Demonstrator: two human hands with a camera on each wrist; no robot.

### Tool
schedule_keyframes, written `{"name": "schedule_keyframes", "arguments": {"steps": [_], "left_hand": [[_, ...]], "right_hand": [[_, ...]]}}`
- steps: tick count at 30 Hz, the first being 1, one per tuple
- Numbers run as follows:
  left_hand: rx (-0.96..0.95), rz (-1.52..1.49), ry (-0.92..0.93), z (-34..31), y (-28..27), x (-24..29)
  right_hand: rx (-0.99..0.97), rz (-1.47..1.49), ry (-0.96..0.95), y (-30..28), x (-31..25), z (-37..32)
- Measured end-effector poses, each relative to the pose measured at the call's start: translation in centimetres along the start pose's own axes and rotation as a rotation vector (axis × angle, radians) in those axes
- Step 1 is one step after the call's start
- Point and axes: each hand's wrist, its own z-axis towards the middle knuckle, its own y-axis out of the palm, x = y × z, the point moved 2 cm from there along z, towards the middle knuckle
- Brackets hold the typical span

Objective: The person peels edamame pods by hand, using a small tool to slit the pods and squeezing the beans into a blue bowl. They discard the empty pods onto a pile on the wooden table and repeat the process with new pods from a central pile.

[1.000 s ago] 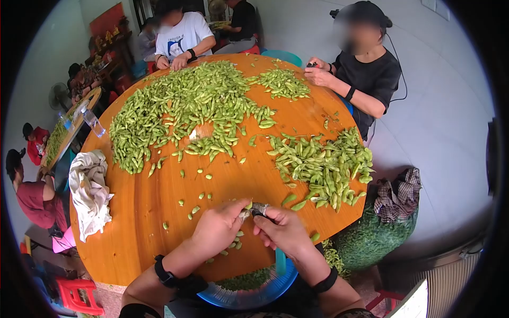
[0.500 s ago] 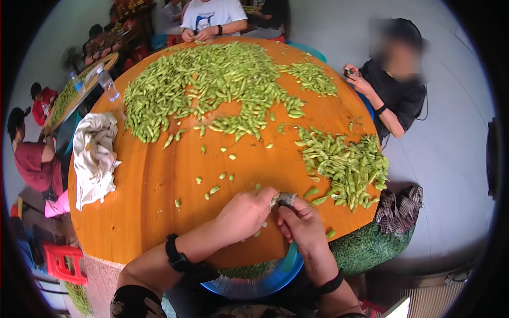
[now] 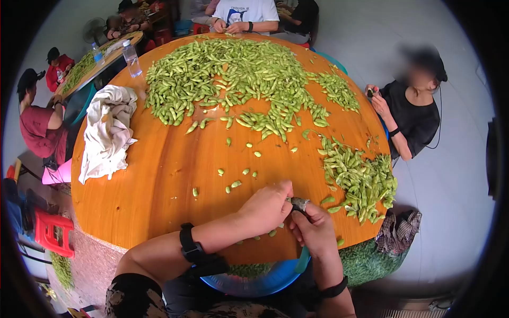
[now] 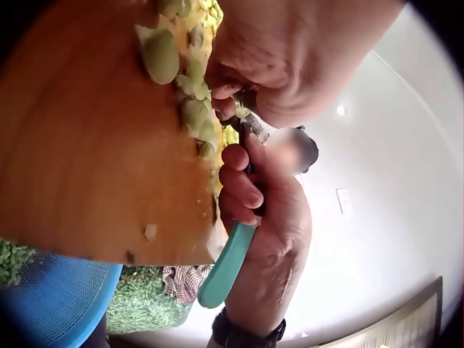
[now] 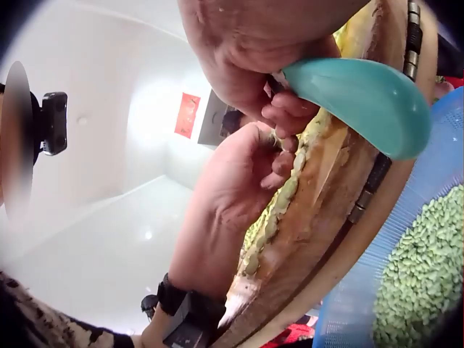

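Observation:
My left hand [image 3: 266, 208] pinches a small green bean pod [image 4: 243, 111], mostly hidden by the fingers, above the near part of the wooden table [image 3: 159, 212]. Close against it, my right hand [image 3: 317, 229] grips a tool by its curved teal handle [image 4: 229, 267]; the tool's working end is covered by the hands, so I cannot tell its kind. A grey-black wrapping [image 3: 299, 203] shows at the right fingertips. Several loose green beans [image 4: 161, 56] lie on the tabletop beneath the hands. Under the table edge sits a blue basket [image 3: 289, 281] holding shelled beans [image 5: 428, 268].
A large heap of pods [image 3: 238, 69] covers the table's far side, with another pile [image 3: 360, 180] at the right. A white cloth [image 3: 108, 132] and a water bottle [image 3: 132, 59] lie leftward. A person in black [image 3: 413, 111] sits at the right; a green sack [image 3: 371, 262] stands below.
The head view has swung, so the table and piles shift within it. Both hands stay close together over the near edge, still holding the pod and the teal-handled tool.

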Motion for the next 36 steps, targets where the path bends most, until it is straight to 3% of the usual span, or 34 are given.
{"name": "schedule_keyframes", "arguments": {"steps": [6, 9, 15, 18, 22, 25, 27, 29, 31, 34, 36], "left_hand": [[-0.007, 0.029, -0.009, -0.2, 0.4, -0.3], [0.035, 0.000, 0.146, -0.1, 0.9, -0.8], [-0.084, -0.031, 0.132, 0.2, 0.6, -0.6], [-0.063, 0.019, 0.185, 0.4, 0.3, -1.2], [-0.023, 0.030, 0.223, 0.3, 0.3, -1.1], [-0.013, 0.152, 0.252, -0.5, -1.3, 0.1], [0.037, 0.524, 0.423, -1.1, -2.8, 1.1], [0.070, 0.597, 0.369, -0.2, -4.9, 1.2], [0.187, 0.740, 0.154, 1.4, -8.0, 0.6], [0.355, 0.833, 0.119, 4.1, -11.5, -3.3], [0.319, 0.791, -0.259, 5.0, -13.0, -4.9]], "right_hand": [[0.025, 0.002, 0.040, -0.1, -0.4, -0.3], [0.047, -0.003, 0.025, -0.3, -0.4, -0.4], [0.106, -0.099, -0.052, -0.2, -0.4, -0.4], [0.070, -0.021, 0.051, -0.4, -0.5, 0.1], [0.042, 0.059, 0.051, -1.0, -0.6, 0.4], [0.164, 0.068, 0.023, -3.2, -0.8, 0.4], [0.207, -0.018, 0.015, -5.6, -0.5, 0.6], [0.207, 0.001, 0.001, -6.9, -1.0, 0.5], [0.175, 0.034, 0.004, -7.7, -0.3, 0.9], [0.181, 0.102, 0.018, -7.6, -0.6, 0.7], [0.180, 0.110, 0.017, -7.5, -0.8, 0.6]]}}
